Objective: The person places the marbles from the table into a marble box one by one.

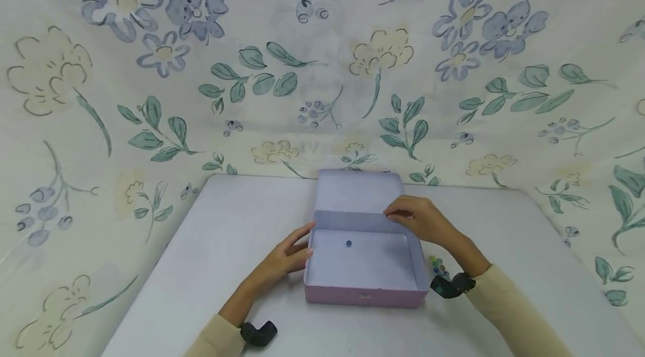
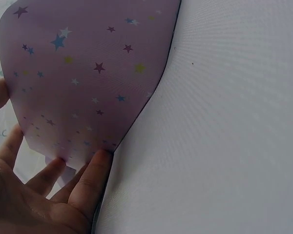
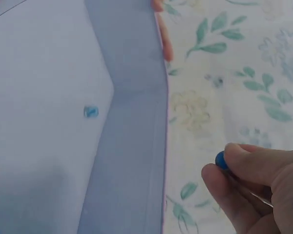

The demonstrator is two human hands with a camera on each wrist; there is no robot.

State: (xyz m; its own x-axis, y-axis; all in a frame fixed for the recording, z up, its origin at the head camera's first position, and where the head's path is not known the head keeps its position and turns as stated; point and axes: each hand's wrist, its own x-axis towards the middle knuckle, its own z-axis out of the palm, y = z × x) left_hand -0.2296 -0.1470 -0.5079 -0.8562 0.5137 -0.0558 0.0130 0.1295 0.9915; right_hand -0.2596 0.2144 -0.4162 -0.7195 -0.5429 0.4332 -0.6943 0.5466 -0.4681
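Observation:
A pink box with a lavender inside [image 1: 365,296] stands on the table with its lid [image 1: 359,189] tipped back. On its floor lies one small blue bead [image 1: 349,243], near the left part; the right wrist view also shows this bead [image 3: 91,111]. Above the box's back right corner, my right hand [image 1: 423,220] pinches another blue bead [image 3: 220,160] between thumb and fingertips. My left hand [image 1: 284,259] rests its fingertips against the box's left outer wall. Close up, the left fingers [image 2: 90,183] touch the star-printed side [image 2: 88,87] near its bottom edge.
Several small coloured beads [image 1: 437,266] lie in a cluster on the white table [image 1: 242,217], right of the box and partly behind the right wrist's black camera [image 1: 452,285]. A flowered cloth [image 1: 322,122] hangs behind the table.

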